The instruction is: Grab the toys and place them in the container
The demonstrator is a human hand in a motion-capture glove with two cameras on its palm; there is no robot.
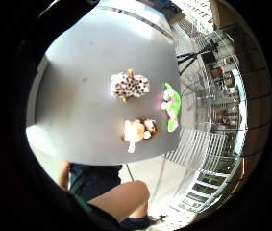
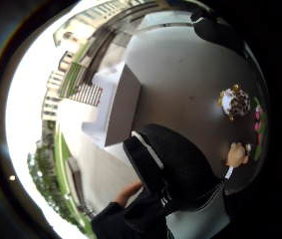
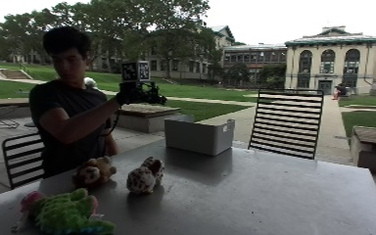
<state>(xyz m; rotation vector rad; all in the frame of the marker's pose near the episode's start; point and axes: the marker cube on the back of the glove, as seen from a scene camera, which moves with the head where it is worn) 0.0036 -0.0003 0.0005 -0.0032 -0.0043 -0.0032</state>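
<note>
gloved hand point(image 3: 130, 93) raised above three toys point(image 3: 145, 177).

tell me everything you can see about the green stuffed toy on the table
The green stuffed toy is a shaggy, bright green plush with pink parts at one end. It lies flat on the grey table near its edge, apart from the brown plush and the spotted plush. Nothing touches it but the table.

Three plush toys lie on my tabletop point(image 3: 253, 196): a brown dog point(image 3: 95, 171), a spotted one point(image 3: 144, 176) beside it, a green one point(image 3: 67, 213) nearer the edge. The grey container point(image 3: 198, 135) stands open, well apart.
</note>
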